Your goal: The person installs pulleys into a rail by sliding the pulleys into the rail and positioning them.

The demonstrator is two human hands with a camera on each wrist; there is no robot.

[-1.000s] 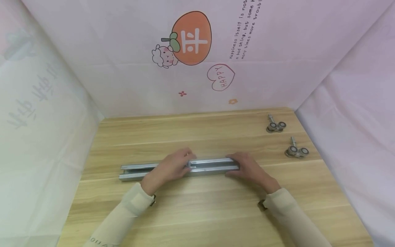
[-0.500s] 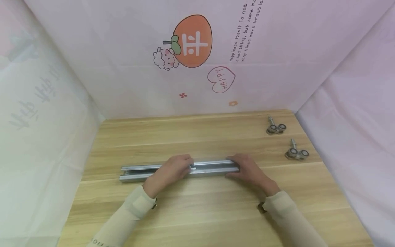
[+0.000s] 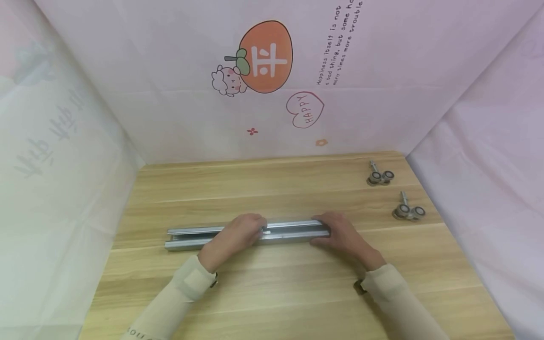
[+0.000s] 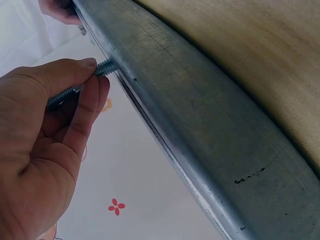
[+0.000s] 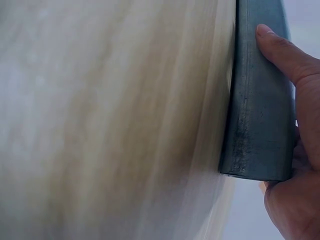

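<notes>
A silver metal track rail (image 3: 187, 245) lies crosswise on the wooden table with its long slot facing up. A threaded bolt (image 4: 106, 67) sticks out of that slot in the left wrist view; whatever it joins inside the rail is hidden. Over the rail's middle, my left hand (image 3: 238, 236) pinches the bolt between thumb and fingers. My right hand (image 3: 342, 236) grips the rail's right end, thumb on the near side and fingers on the far side. In the right wrist view the thumb (image 5: 282, 50) lies along the rail's grey side wall (image 5: 262, 115).
Two roller trolleys with upright bolts, a farther one (image 3: 380, 177) and a nearer one (image 3: 408, 211), stand at the table's right side. White printed cloth (image 3: 182, 118) walls in the wooden table (image 3: 276, 293) at the back and both sides.
One second ago my left fingers were spread over the slot; they have since come together on the bolt. My right hand and the rail stay in place.
</notes>
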